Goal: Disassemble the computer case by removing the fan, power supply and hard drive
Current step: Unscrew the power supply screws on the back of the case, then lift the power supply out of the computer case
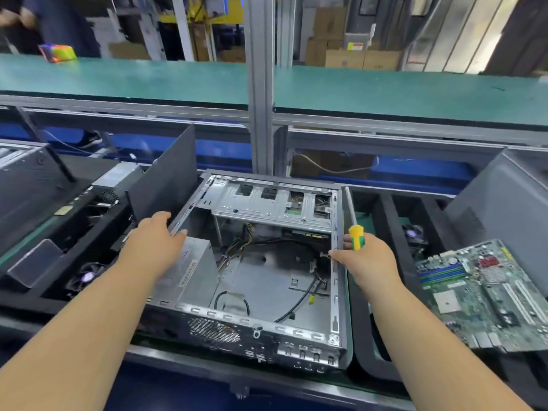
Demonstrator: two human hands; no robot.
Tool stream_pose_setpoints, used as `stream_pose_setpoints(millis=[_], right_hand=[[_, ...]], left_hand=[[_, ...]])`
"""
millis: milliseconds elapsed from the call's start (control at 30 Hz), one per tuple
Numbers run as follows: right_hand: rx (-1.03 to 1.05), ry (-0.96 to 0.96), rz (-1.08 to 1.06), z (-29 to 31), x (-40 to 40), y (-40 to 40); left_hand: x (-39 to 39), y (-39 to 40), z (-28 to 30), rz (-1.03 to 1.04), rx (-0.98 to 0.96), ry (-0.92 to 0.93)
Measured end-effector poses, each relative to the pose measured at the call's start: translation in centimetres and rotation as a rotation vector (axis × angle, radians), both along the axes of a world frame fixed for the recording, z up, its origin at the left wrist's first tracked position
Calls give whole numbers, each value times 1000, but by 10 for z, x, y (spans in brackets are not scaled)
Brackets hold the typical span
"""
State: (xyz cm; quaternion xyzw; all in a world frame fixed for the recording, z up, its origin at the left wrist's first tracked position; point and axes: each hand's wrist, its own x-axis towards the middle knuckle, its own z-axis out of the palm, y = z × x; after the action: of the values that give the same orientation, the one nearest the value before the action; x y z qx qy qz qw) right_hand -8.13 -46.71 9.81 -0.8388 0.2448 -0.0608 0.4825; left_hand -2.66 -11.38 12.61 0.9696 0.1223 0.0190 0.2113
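An open grey computer case (335, 295) lies on its side in front of me, its floor bare except for loose black cables (299, 304). The silver power supply (192, 271) sits in the case's left part, half under my left hand (154, 241), which grips the case's left rim. My right hand (367, 259) holds the right rim and a yellow-green screwdriver (354, 229) whose shaft points up and away. A metal drive cage (272, 203) spans the far end of the case. No fan is visible inside the case.
A green motherboard (486, 295) lies tilted on dark bins at the right. A removed side panel (166, 173) leans at the left beside a fan (86, 277) and other parts in a black tray. A grey case (504, 197) stands far right. A green conveyor (385, 87) runs behind.
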Motion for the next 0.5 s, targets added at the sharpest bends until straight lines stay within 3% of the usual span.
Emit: stream_pose_setpoints(millis=[167, 300, 500], right_hand=[[-146, 71, -1, -3, 8, 3], [-301, 60, -46, -6, 15, 9], [-318, 36, -90, -9, 40, 11]], left_hand=[[15, 15, -12, -12, -69, 73], [28, 23, -17, -57, -148, 4], [53, 31, -27, -111, -264, -59]])
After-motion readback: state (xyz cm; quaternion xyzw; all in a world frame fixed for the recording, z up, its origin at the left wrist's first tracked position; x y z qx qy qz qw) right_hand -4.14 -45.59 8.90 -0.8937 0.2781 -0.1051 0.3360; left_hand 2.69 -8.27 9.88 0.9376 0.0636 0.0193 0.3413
